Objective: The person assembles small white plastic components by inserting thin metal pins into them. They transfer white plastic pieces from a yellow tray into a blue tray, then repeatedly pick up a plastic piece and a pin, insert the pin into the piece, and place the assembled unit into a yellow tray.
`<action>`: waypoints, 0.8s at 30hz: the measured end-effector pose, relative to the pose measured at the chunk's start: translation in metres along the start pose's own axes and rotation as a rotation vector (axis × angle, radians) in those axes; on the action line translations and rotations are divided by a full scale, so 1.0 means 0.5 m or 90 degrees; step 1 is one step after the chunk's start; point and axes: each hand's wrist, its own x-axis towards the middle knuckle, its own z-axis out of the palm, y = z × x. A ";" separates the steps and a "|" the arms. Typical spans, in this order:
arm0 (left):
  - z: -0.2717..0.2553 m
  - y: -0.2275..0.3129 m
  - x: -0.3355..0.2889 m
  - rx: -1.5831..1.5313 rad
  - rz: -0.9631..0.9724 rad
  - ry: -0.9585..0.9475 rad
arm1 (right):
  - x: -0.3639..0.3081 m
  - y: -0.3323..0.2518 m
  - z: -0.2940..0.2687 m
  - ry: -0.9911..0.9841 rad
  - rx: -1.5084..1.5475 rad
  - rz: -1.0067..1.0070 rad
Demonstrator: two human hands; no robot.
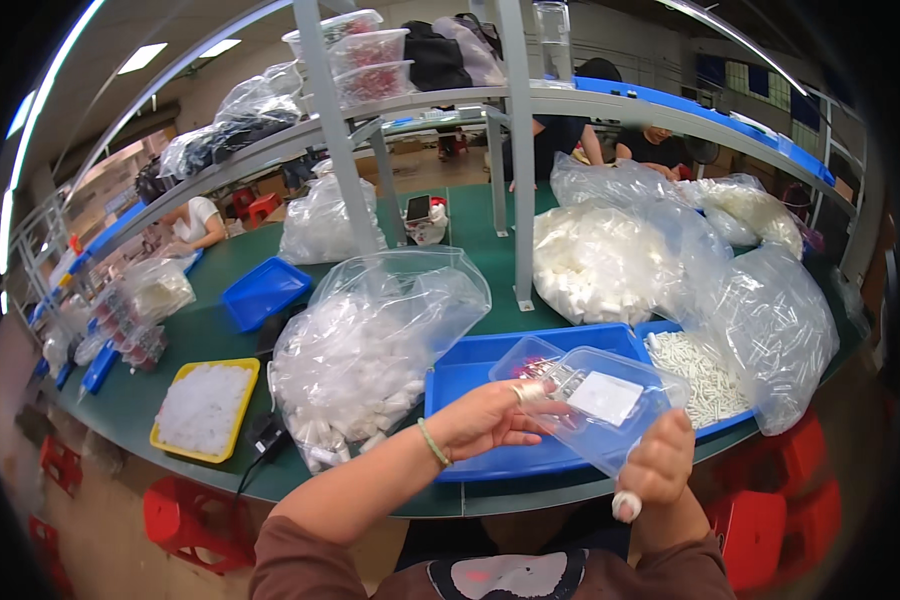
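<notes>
I hold a clear plastic box [625, 445] tilted over a blue tray [470, 385]. A white paper label or card [606, 398] shows through it. My left hand [495, 418] has its thumb and fingers at the box's left edge, with white tape round one digit. The near right corner is gripped by my right hand [660, 460], its fingers curled; a digit there is also wrapped in white. A second clear container with small red and metallic pieces [536, 368] lies in the tray, partly hidden behind the held box.
Bags of white pieces [345, 370] [600, 260] stand left and behind. Right of the tray are white rods in a blue bin [705, 380] and another clear bag [780, 330]. A yellow tray [205, 410] sits left. Shelf posts [520, 200] rise from the table; people work beyond.
</notes>
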 end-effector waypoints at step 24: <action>-0.114 -0.178 -0.190 -0.014 0.534 0.500 | -0.242 0.000 -0.042 -0.108 -0.147 0.901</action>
